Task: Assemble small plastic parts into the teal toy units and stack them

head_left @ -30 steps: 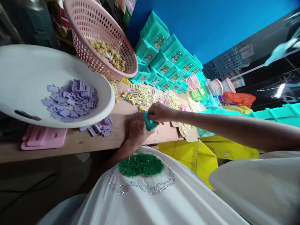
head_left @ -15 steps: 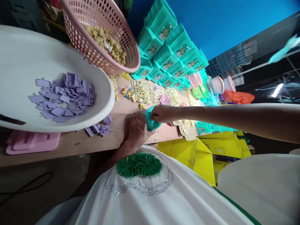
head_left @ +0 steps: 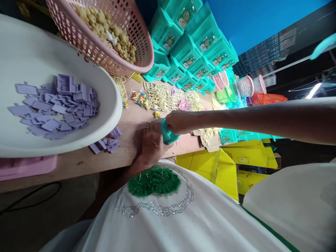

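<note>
A wooden table crosses the frame; at its centre a small teal container sits between two hands, the left hand curled around its left side, the right hand bent into its top, fingertips hidden, so its grip cannot be told. At left, a white basin holds lilac plastic pieces; at upper left, a pink basket holds tan lumps.

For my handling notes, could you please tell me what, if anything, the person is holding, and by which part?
A turquoise container: the left hand holds its left side; the right hand covers its upper right, exact grip hidden.
</note>
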The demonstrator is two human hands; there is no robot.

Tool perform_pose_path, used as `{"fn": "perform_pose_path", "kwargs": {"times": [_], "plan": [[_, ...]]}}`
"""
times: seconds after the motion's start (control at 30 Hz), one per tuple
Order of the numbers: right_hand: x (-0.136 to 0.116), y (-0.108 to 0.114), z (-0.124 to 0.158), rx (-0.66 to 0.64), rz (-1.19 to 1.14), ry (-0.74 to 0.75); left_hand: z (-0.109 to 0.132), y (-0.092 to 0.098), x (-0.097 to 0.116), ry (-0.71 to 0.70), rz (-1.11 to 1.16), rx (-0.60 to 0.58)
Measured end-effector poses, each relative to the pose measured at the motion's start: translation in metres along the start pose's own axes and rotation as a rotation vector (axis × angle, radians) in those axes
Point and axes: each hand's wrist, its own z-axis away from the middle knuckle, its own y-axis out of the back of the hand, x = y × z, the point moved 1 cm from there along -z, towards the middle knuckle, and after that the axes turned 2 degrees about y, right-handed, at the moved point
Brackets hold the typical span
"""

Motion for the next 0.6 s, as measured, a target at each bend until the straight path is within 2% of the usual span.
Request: {"fn": "perform_pose_path", "kwargs": {"times": [0.07, 0.13, 0.17, 0.27, 0.33, 0.4, 0.5, 0.6], "plan": [[0.002, 0.001, 0.005, -0.022, -0.080, 0.024, 0.001, -0.001, -0.001, -0.014, 0.023, 0.011], [0.012, 0.001, 0.014, 0.020, -0.197, 0.057, 0.002, -0.002, -0.003, -0.013, 0.049, 0.034], [0.020, 0.000, 0.019, 0.093, -0.257, 0.078, 0.002, -0.002, -0.005, -0.007, 0.054, 0.045], [0.057, -0.009, 0.032, 0.444, -0.400, 0.207, 0.002, -0.001, -0.008, 0.017, 0.063, 0.057], [0.081, -0.025, 0.034, 0.602, -0.416, 0.363, 0.001, 0.000, -0.010, 0.019, 0.102, 0.053], [0.093, -0.047, 0.028, 0.655, -0.368, 0.521, -0.001, 0.002, -0.011, 0.011, 0.155, 0.041], [0.090, -0.079, 0.015, 0.726, -0.311, 0.654, -0.003, 0.006, -0.009, -0.036, 0.234, -0.029], [0.083, -0.097, 0.015, 0.832, -0.314, 0.673, -0.002, 0.009, -0.005, -0.061, 0.244, -0.110]]}}
